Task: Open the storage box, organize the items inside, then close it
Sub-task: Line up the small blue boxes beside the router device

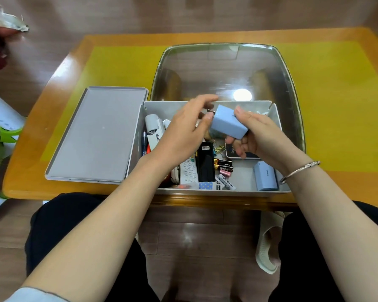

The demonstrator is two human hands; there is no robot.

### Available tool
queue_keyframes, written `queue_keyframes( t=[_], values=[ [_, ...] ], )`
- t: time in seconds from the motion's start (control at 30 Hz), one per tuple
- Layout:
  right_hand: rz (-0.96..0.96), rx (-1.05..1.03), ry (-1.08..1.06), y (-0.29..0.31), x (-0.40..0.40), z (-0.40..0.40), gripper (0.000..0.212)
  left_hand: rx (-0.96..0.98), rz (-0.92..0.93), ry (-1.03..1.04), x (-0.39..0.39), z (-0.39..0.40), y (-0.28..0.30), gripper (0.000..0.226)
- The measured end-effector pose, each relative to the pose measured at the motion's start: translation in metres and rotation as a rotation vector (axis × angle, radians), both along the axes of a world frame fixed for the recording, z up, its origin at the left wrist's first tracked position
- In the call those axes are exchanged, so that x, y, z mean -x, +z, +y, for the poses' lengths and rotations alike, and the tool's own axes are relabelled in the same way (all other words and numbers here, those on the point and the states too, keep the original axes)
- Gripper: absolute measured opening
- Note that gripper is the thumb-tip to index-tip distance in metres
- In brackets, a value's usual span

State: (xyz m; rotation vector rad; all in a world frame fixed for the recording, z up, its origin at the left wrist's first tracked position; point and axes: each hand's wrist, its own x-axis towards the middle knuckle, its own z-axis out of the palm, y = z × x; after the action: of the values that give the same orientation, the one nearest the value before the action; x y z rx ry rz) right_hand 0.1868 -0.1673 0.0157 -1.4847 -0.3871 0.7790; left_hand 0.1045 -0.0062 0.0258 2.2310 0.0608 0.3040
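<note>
The grey storage box stands open at the table's near edge. Its grey lid lies flat to its left. Above the box my right hand grips a light blue plug charger. My left hand is at the charger's prong end, thumb and fingers pinching the metal prongs. Inside the box lie a black device, a white remote, batteries, a blue power bank, a grey cylinder, pens and a dark wireless pad.
A large steel tray sits behind the box on the yellow mat of the wooden table. A green and white chair is at the left. A white slipper lies on the floor under the table.
</note>
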Motion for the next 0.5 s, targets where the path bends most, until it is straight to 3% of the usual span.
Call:
queue_keyframes(
  t=[0.17,0.33,0.5],
  values=[
    [0.152,0.018,0.044,-0.001,-0.0021,-0.0046,0.045,-0.254,-0.021,-0.188,-0.0012,0.001,-0.0091,0.056],
    [-0.064,0.12,0.114,-0.0022,0.0025,-0.0049,0.035,-0.268,-0.109,-0.102,-0.0032,0.0052,-0.009,0.039],
    [-0.056,0.068,0.129,-0.0006,0.0015,-0.0068,0.029,-0.255,-0.187,-0.099,-0.0033,0.0042,-0.0069,0.042]
  ],
)
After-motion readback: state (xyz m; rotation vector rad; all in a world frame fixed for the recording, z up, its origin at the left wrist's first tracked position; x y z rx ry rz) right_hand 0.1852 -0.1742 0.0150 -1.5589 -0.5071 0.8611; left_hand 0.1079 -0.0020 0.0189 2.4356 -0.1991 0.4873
